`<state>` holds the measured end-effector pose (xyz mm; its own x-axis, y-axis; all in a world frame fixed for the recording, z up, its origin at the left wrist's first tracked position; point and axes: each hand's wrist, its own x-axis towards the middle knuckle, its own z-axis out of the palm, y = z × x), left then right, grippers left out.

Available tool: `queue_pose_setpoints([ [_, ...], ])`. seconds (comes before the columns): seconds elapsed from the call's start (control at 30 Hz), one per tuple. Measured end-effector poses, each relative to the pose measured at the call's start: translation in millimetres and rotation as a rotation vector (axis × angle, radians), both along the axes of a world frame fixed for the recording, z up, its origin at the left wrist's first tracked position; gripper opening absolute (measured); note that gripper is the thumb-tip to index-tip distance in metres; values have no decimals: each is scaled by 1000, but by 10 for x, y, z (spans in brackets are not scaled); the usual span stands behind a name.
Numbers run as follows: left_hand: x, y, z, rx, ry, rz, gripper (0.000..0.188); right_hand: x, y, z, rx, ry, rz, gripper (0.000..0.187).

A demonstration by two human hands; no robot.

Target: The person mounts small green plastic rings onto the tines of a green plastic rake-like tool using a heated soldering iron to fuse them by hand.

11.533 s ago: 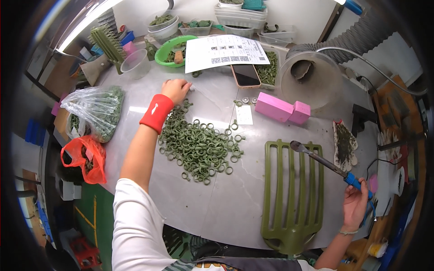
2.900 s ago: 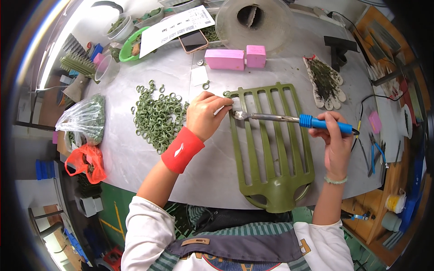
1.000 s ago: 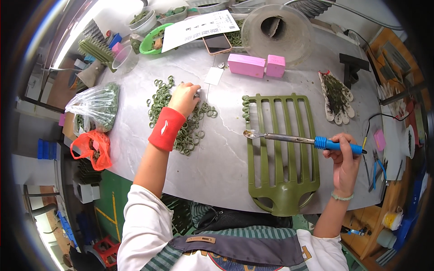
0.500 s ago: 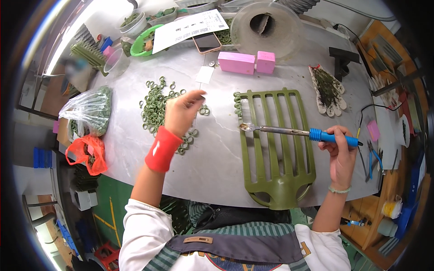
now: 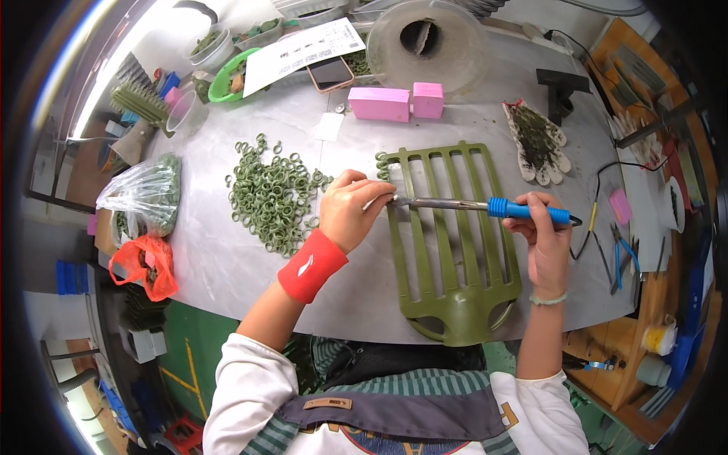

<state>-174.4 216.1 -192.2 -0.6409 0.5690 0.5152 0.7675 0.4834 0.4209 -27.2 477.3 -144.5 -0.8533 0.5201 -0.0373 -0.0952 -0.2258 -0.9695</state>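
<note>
The left hand [image 5: 350, 211] has moved from the rings [image 5: 274, 199] to the rack [image 5: 459, 302], pinched, contents hidden; at its right, the right hand [image 5: 544, 239] grips the iron [image 5: 459, 204]. Likely attaching, which needs steadiness.

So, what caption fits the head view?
Right hand points a blue-handled tool toward left hand at a green slotted frame, green rings piled nearby.

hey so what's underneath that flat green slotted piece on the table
Through its slots, the grey tabletop shows beneath the green slotted piece. Whatever lies under its bars and broad end is covered.
</note>
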Motion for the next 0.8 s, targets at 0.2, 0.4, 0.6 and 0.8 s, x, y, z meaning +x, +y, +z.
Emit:
queue_pose_setpoints([
  [0.2, -11, -7, -25, -16, 51, 2, 15, 87, 32, 131, 58, -18, -21, 20],
  [0.4, -204, -259, 68, 181, -395, 95, 20, 189, 70, 202, 29, -23, -32, 20],
  [0.6, -605, -862, -64, -339, 14, 99, 26, 205, 53, 197, 33, -25, -9, 21],
  [0.8, -566, -858, -77, -110, -102, 289, 14, 209, 20, 237, 51, -24, -16, 22],
])
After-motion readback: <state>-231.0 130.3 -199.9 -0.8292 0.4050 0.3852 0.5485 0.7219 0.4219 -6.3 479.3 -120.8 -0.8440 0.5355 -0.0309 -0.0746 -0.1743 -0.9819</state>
